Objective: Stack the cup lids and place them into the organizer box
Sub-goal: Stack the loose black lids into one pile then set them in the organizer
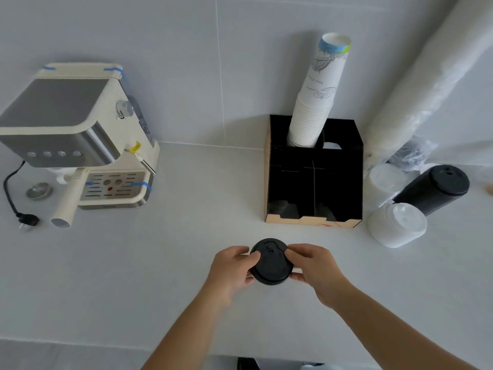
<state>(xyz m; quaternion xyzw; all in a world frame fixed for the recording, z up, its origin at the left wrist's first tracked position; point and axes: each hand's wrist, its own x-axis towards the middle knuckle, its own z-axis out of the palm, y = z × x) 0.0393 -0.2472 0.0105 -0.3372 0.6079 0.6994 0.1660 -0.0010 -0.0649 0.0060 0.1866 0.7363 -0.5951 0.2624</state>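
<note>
Near the front edge of the white counter (133, 263), both hands close on a short stack of black cup lids (270, 263). The left hand (232, 271) curls its fingers round the left rim with the thumb laid over the top; the right hand (312, 268) pinches the right rim in the same way. Gripping from opposite sides seems meant to square the lids so that they nest evenly before they are carried off.

Just beyond, to the right, stands the black organizer box (354, 182), its open front facing the hands. Its near compartments look dark and vacant, while a leaning column of paper cups (314, 102) fills a far slot. Bare counter lies between the stack and the box, so a straight push forward appears unobstructed; the low cardboard lip at the box front may have to be cleared.

Right of the box lie two white lid stacks (397, 225) and a black lid stack (432, 190) on their sides, near a plastic-wrapped roll (426, 84). Well apart on the far left sits a coffee machine (77, 134).
</note>
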